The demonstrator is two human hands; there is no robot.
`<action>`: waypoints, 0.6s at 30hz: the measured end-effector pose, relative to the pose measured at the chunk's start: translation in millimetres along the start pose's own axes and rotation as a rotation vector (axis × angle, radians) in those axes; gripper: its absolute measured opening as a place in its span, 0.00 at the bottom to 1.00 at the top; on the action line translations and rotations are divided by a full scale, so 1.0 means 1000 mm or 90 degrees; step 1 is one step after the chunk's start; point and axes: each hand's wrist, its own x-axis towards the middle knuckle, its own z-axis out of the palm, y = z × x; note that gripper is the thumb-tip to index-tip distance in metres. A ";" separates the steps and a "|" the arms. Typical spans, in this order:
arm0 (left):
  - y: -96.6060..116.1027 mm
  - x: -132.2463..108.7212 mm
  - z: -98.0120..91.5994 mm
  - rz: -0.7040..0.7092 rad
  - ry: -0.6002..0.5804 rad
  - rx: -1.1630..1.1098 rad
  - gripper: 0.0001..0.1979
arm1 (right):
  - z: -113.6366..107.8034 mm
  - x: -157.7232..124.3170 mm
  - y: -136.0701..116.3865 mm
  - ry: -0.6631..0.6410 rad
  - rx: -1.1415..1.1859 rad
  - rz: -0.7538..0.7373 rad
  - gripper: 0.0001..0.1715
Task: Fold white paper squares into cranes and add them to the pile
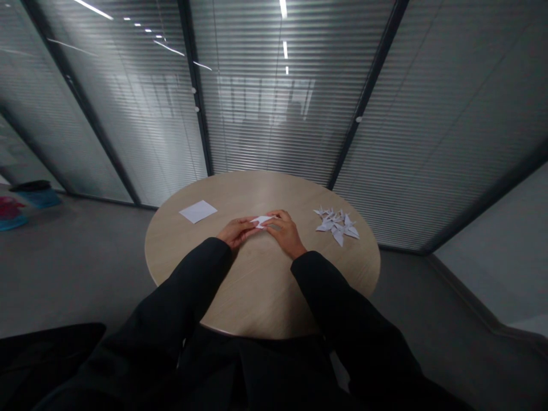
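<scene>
A person's L hand (234, 233) and R hand (286, 233) meet over a round pale-wood counter (262, 299), black sleeves (192, 274) running back toward the camera. Neither hand is spread: the L fingers (248, 224) and R fingers (274, 216) are closed in on a narrow white folded paper piece (261, 220) from either end, pinching it btwn them. The piece sits right at the fingertips, and I can't tell if it's lifted or resting on the counter.

Lots of folding is done, going by how things lie. A loose heap of white folded paper cranes (336, 225) sits to the right of the R fingers, just past the hand, points sticking out every way. They overlap too much for an exact count. Left of the L fingers, a bit farther off, a flat square of white paper (197, 212) lies unfolded, no creases showing from here.

No box or tray holds the cranes; they lie straight on the counter. Far left of the fingers, on the grey floor (77, 274), are a blue object (39, 198) w/ a black top and a red object (9, 208), too dim to say if either's a container. Beyond the fingers stand glass partitions w/ slatted blinds (265, 103).
</scene>
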 end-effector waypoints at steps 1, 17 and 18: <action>0.000 0.000 -0.001 0.003 0.004 -0.003 0.11 | 0.000 0.000 0.000 -0.003 -0.003 0.002 0.06; -0.001 -0.006 0.008 0.076 0.037 0.034 0.10 | 0.006 0.002 0.002 0.033 0.127 0.154 0.08; -0.001 -0.006 0.008 0.077 0.036 0.039 0.10 | 0.007 0.002 0.001 0.028 0.141 0.180 0.09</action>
